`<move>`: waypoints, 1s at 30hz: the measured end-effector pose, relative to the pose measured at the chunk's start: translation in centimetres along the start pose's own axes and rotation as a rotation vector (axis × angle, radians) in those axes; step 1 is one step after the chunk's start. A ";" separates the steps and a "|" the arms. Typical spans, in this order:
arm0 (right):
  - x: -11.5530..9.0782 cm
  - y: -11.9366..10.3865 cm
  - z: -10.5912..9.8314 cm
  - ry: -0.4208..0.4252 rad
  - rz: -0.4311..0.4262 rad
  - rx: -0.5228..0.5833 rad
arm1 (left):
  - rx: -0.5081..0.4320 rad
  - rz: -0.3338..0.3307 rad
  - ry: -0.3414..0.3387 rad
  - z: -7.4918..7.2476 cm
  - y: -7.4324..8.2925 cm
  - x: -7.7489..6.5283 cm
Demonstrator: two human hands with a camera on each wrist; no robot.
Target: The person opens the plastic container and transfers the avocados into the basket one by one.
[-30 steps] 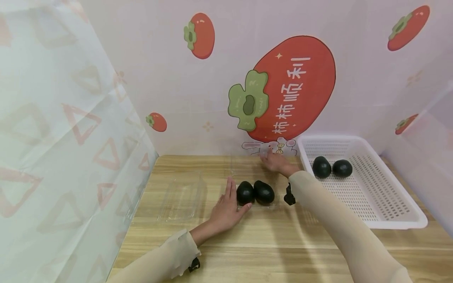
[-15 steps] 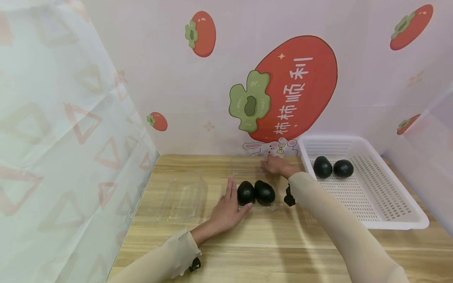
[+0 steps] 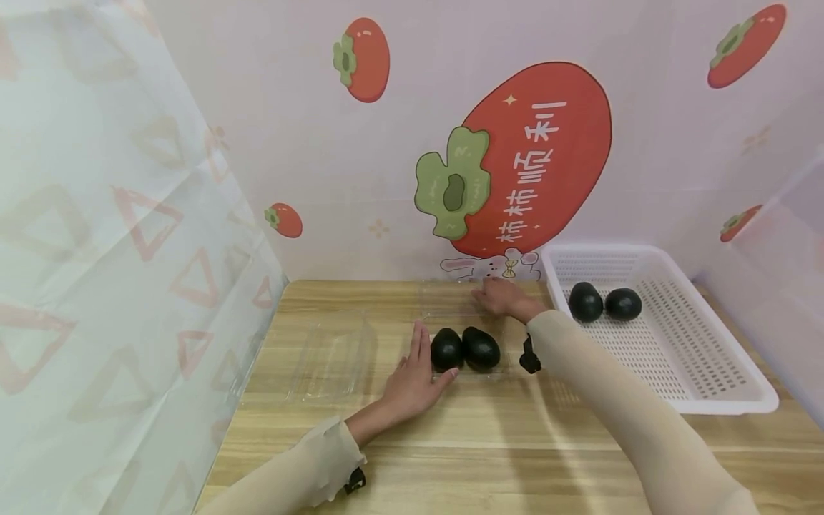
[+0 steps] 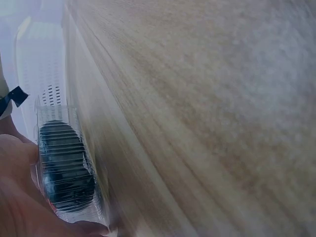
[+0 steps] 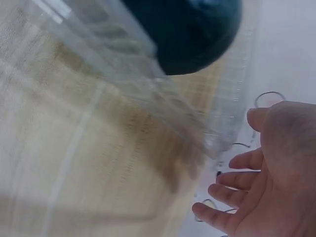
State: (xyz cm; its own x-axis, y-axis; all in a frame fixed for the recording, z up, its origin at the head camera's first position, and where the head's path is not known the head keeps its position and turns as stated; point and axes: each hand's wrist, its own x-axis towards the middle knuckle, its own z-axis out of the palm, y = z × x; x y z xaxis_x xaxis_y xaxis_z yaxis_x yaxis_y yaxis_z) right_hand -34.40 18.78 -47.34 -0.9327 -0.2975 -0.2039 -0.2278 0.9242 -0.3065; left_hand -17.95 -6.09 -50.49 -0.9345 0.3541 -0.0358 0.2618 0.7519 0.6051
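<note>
Two dark avocados, a left one (image 3: 447,350) and a right one (image 3: 481,349), sit side by side in a clear plastic clamshell box (image 3: 501,373). Its see-through lid (image 3: 449,299) is folded back toward the wall. My left hand (image 3: 410,384) rests against the box's left side, fingers straight and thumb along the front. In the left wrist view, ridged plastic covers an avocado (image 4: 66,165) beside that hand. My right hand (image 3: 503,296) is at the right part of the lid; in the right wrist view its fingers are loosely bent, with nothing between them and the thumb.
Another clear clamshell box (image 3: 331,361) lies on the wooden table (image 3: 450,458) at the left. A white perforated basket (image 3: 721,409) stands at the right with an avocado (image 3: 586,302) and a second avocado (image 3: 623,305) inside. A patterned wall covering (image 3: 386,157) closes off the back.
The lid has swung down at the back and lies flatter than a second ago. My right hand has lowered slightly with it. The left hand and avocados have stayed put.
</note>
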 end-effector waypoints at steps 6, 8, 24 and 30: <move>-1.2 -1.1 -1.2 0.042 -0.051 0.047 | -0.004 -0.006 0.003 -0.1 0.0 -0.1; -2.3 -2.0 -2.0 0.024 -0.039 0.040 | -0.003 -0.001 0.005 0.0 0.0 -0.1; -6.1 -3.7 -4.2 -0.089 -0.288 -0.040 | 0.000 -0.005 0.002 0.1 -0.1 0.0; -7.0 -4.1 -4.6 -0.111 -0.368 -0.043 | -0.003 -0.011 0.002 0.1 0.0 0.1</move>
State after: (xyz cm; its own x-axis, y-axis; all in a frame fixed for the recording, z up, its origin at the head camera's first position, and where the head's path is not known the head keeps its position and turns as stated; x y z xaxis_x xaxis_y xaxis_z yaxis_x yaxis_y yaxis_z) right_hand -28.25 18.16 -40.41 -0.7513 -0.6328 -0.1876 -0.5552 0.7596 -0.3387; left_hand -18.04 -6.02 -50.61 -0.9377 0.3451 -0.0409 0.2511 0.7543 0.6067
